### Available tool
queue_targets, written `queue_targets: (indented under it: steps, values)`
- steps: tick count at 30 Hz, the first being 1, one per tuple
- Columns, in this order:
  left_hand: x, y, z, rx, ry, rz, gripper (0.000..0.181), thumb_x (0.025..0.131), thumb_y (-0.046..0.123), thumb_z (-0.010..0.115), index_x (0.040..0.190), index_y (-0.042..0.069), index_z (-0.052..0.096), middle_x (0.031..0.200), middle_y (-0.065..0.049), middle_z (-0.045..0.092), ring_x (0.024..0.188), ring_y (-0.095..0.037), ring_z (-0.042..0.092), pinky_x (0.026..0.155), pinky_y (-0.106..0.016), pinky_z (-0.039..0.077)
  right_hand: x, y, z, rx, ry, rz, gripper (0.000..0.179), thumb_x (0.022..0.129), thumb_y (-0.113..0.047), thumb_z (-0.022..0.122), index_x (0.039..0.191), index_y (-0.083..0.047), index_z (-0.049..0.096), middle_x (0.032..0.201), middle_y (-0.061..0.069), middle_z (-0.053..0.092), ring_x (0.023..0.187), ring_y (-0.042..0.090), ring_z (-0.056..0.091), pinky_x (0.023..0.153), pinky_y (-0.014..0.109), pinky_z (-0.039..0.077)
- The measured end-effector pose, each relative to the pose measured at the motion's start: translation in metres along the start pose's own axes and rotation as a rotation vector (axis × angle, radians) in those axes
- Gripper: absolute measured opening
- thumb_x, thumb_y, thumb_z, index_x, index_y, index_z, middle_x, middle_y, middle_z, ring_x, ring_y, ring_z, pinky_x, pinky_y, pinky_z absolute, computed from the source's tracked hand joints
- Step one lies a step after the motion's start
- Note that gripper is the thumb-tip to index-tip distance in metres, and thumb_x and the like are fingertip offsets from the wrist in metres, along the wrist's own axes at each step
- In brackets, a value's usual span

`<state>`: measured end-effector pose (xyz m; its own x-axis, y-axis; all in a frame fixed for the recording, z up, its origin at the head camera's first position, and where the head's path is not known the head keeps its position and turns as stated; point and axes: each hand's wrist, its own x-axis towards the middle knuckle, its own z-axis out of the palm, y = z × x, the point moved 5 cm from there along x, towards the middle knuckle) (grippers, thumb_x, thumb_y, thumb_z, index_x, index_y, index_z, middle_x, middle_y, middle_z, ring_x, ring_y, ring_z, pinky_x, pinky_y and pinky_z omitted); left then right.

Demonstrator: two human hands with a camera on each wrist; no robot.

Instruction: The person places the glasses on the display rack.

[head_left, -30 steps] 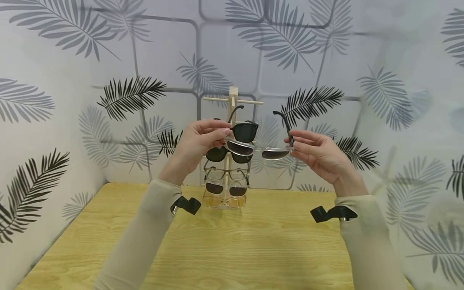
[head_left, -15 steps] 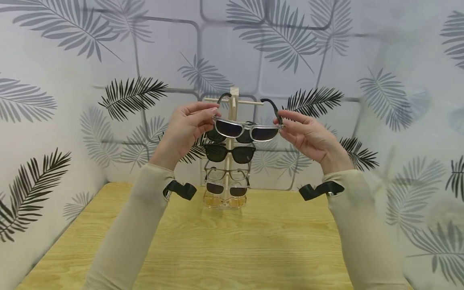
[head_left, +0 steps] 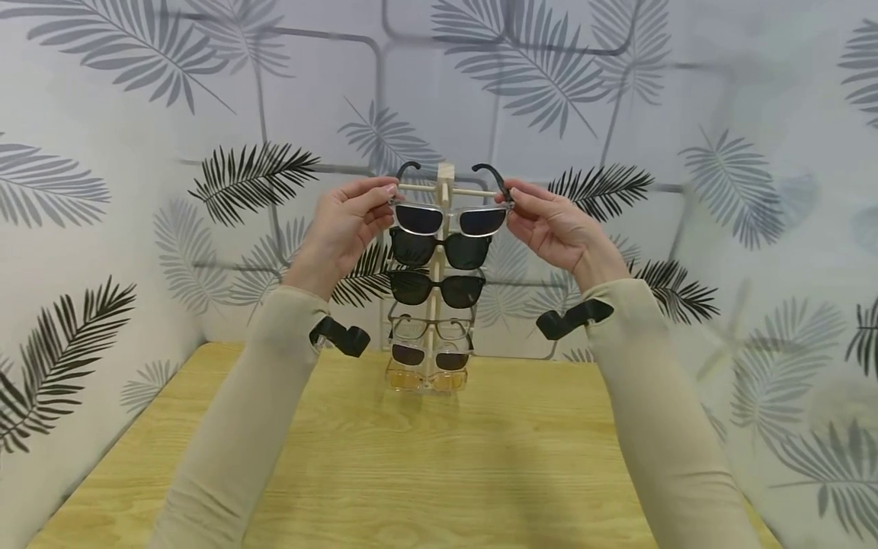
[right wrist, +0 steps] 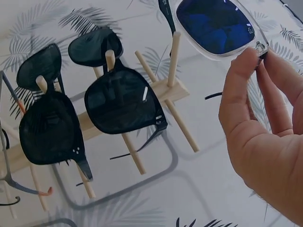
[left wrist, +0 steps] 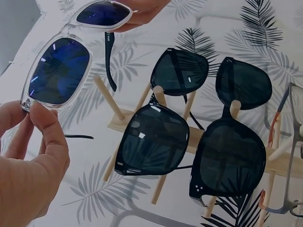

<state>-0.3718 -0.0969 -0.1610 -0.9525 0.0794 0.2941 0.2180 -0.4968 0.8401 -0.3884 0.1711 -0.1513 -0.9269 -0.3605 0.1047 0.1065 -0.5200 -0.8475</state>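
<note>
Both hands hold one pair of clear-framed sunglasses (head_left: 420,219) with dark blue lenses and black temples, at the top of a wooden display stand (head_left: 446,172). My left hand (head_left: 345,229) pinches the left hinge corner between thumb and fingers. At the opposite hinge my right hand (head_left: 552,227) pinches the frame likewise. The temples point back toward the wall, on either side of the top peg (left wrist: 108,98). Whether the frame touches that peg cannot be told. Directly below hang black sunglasses (head_left: 468,251), seen close in the left wrist view.
Lower on the stand are more black sunglasses (head_left: 437,289), thin-framed eyeglasses (head_left: 410,328), sunglasses with clear frames (head_left: 451,361) and yellow-lensed glasses (head_left: 405,380). The stand rises from a wood-grain table (head_left: 425,473) before a leaf-patterned wall (head_left: 604,99).
Both hands have raised the clear-framed sunglasses and carried them left, from in front of the black pairs up to the top peg. The frame, tilted before, is now nearly level.
</note>
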Motion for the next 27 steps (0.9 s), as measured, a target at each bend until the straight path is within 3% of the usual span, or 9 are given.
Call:
queue_targets:
  steps: [5,11,17,23,27]
  values:
    - [0.010,0.002,-0.003,0.015,0.022,-0.001,0.011,0.092,0.006,0.067,0.100,0.006,0.075,0.083,-0.005,0.071,0.065,-0.013,0.061,0.063,-0.021,0.055,0.010,-0.002,-0.001,-0.064,0.055,0.020,0.033,0.093,-0.005,0.063,0.126,-0.008,0.063,0.101,0.011,0.071,0.076,0.019,0.068,0.069,0.025,0.057]
    - [0.027,0.004,-0.006,0.016,0.029,-0.016,0.011,0.093,0.006,0.067,0.101,0.005,0.074,0.080,-0.004,0.070,0.063,-0.012,0.062,0.062,-0.021,0.055,0.016,-0.008,0.002,-0.105,0.095,0.026,0.033,0.091,-0.002,0.065,0.124,-0.004,0.065,0.097,0.009,0.071,0.078,0.017,0.070,0.073,0.023,0.058]
    - [0.039,0.002,-0.009,0.029,0.071,-0.066,0.022,0.092,0.007,0.068,0.114,0.002,0.071,0.083,-0.006,0.069,0.064,-0.013,0.062,0.063,-0.020,0.055,0.024,-0.015,-0.001,-0.152,0.159,0.051,0.053,0.091,0.000,0.064,0.143,-0.006,0.050,0.096,0.007,0.068,0.079,0.015,0.070,0.075,0.022,0.058]
    - [0.044,-0.001,-0.009,0.071,0.124,-0.086,0.031,0.090,0.010,0.071,0.120,0.000,0.068,0.077,-0.004,0.067,0.063,-0.012,0.061,0.062,-0.020,0.055,0.034,-0.014,-0.007,-0.136,0.213,0.073,0.024,0.091,0.001,0.064,0.114,-0.005,0.065,0.095,0.006,0.064,0.080,0.016,0.069,0.076,0.023,0.058]
    - [0.045,-0.003,-0.007,0.108,0.144,-0.091,0.031,0.088,0.011,0.072,0.118,0.002,0.070,0.085,-0.005,0.069,0.067,-0.013,0.063,0.064,-0.021,0.056,0.037,-0.011,-0.012,-0.132,0.225,0.071,0.021,0.090,0.001,0.065,0.110,-0.005,0.065,0.093,0.006,0.065,0.080,0.016,0.069,0.076,0.024,0.058]
